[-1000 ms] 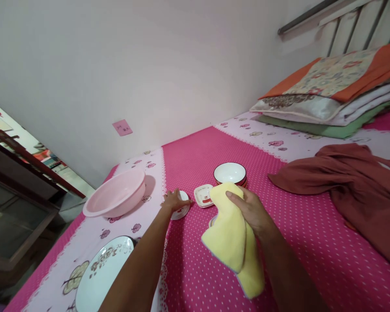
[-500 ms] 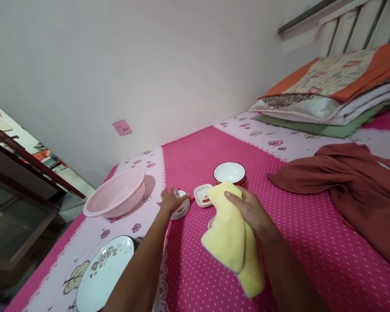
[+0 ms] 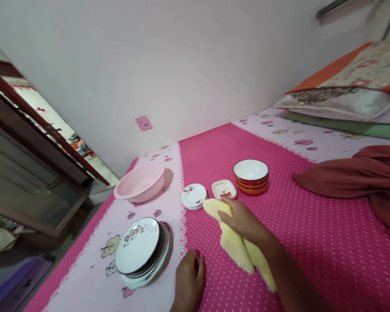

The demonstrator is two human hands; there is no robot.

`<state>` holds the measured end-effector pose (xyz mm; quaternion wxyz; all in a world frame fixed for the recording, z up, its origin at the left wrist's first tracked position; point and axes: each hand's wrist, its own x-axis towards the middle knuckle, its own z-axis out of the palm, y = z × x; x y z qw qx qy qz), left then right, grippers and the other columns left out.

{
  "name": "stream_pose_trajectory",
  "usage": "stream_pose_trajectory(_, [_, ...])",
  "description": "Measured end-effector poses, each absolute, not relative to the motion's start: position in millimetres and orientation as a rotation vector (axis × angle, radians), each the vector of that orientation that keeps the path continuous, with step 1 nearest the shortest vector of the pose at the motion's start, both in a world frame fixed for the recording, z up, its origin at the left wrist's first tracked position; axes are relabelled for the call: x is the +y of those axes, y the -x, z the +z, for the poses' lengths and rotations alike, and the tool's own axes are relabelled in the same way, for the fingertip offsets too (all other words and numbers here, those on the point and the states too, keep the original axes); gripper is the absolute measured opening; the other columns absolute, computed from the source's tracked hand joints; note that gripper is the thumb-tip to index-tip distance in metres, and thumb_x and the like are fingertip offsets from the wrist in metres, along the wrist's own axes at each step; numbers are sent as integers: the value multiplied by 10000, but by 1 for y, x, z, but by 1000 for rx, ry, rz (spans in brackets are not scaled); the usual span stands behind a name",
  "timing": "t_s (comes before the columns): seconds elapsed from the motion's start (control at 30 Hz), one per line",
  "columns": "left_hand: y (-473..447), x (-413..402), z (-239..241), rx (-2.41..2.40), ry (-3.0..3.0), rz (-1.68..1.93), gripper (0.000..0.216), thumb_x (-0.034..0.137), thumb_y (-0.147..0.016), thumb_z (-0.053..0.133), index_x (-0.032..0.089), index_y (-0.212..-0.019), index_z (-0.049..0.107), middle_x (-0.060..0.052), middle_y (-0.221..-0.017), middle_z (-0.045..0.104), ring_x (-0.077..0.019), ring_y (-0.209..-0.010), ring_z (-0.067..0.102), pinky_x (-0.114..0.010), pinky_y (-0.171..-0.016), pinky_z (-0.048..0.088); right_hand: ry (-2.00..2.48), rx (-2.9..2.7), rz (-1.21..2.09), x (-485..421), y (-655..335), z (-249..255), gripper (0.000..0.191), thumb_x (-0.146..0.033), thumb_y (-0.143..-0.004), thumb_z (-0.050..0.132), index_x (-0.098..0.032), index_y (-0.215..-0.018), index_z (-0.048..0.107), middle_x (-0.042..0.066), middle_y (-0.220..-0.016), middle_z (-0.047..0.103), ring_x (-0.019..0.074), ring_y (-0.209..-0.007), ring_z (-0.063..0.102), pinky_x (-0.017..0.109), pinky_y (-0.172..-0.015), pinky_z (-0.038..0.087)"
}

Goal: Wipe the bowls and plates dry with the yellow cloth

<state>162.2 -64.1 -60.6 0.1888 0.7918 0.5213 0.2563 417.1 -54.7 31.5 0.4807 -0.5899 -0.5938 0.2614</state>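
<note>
My right hand (image 3: 243, 221) is closed on a yellow cloth (image 3: 235, 242) that hangs down over the pink dotted bedspread (image 3: 299, 242). Just beyond it stand a stack of small floral saucers (image 3: 194, 196), a small square dish (image 3: 224, 189) and stacked red and orange bowls (image 3: 251, 175). My left hand (image 3: 190, 275) rests low on the bedspread with its fingers curled and holds nothing. It lies just right of a stack of large plates (image 3: 141, 250) with a floral print.
A pink plastic basin (image 3: 140, 182) sits near the wall at the bed's left edge. A rust-coloured garment (image 3: 354, 175) lies crumpled at the right. Folded bedding and a pillow (image 3: 347, 97) are piled at the far right. A dark wooden cabinet (image 3: 22, 173) stands left of the bed.
My left hand has let go of the small saucers and drawn back toward me, beside the large plates. The view has shifted left and down. My right hand still holds the cloth.
</note>
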Motion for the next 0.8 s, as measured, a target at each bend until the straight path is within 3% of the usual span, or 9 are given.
stream_pose_trajectory(0.23, [-165, -57, -72, 1501, -2354, 669, 280, 274, -1016, 386, 251, -757, 490, -32, -749, 632, -202, -705, 600, -327, -690, 364, 1742, -1832, 463, -55, -340, -24, 338, -247, -894, 663, -144, -1213, 705, 181, -1240, 712, 362, -1211, 627, 472, -1049, 451])
stream_pose_trajectory(0.43, [-166, -58, -71, 1548, -2361, 662, 259, 248, -1001, 426, 244, -756, 510, -27, -758, 654, -192, -725, 615, -316, -698, 362, 1728, -1891, 351, -86, -354, -32, 569, -268, -887, 683, -175, -1440, 591, 149, -1353, 678, 319, -1274, 612, 431, -1091, 446])
stream_pose_trajectory(0.57, [-168, -57, -68, 1591, -2346, 645, 252, 231, -990, 471, 235, -746, 534, -22, -756, 666, -181, -718, 612, -310, -682, 347, 1786, -1864, 283, -118, -377, -48, 481, -323, -950, 609, -162, -1402, 614, 182, -1408, 656, 359, -1297, 605, 501, -1096, 442])
stream_pose_trajectory(0.8, [-170, -57, -64, 1644, -2333, 559, 233, 253, -1022, 510, 207, -829, 632, -24, -827, 693, -185, -791, 639, -321, -764, 436, 1782, -1844, 85, -122, -385, -74, 491, -410, -1021, 521, -150, -1432, 589, 172, -1420, 655, 346, -1282, 610, 490, -1092, 436])
